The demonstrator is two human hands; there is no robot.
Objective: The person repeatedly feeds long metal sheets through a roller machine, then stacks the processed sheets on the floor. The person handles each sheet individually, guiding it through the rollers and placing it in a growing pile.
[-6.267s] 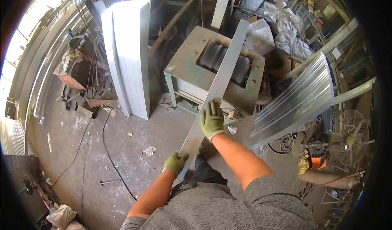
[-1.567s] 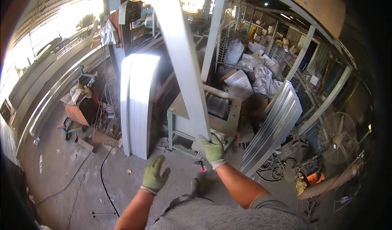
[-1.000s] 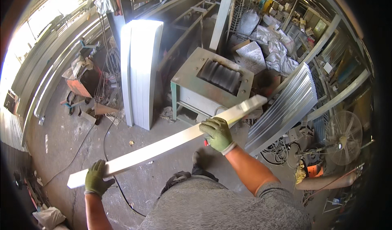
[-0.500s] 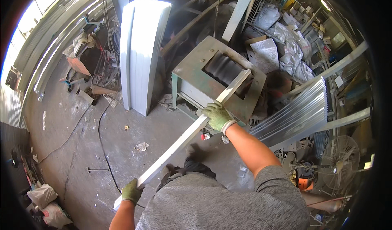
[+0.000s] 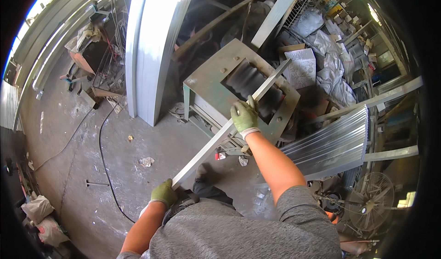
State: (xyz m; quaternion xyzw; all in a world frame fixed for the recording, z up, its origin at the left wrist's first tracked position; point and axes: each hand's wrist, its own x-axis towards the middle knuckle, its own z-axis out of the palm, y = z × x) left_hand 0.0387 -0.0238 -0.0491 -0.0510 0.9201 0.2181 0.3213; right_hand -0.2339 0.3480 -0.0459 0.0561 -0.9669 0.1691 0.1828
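I grasp the metal bar [image 5: 206, 150] with left fingers [image 5: 169, 185] at its near end, right fingers [image 5: 237, 108] farther up; its long axis slants away rightward, across the machine [image 5: 211, 77], beyond its far edge. Floor [image 5: 138, 185] spreads leftward.

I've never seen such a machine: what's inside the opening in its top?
Inside the machine, a dark, ridged surface shows. The metal bar crosses in front, hiding a strip; whatever lies beneath that surface cannot be seen.

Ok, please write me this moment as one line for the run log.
left hand: holds metal strip, near end | right hand: holds metal strip, farther up | far end: over machine, contact unclear
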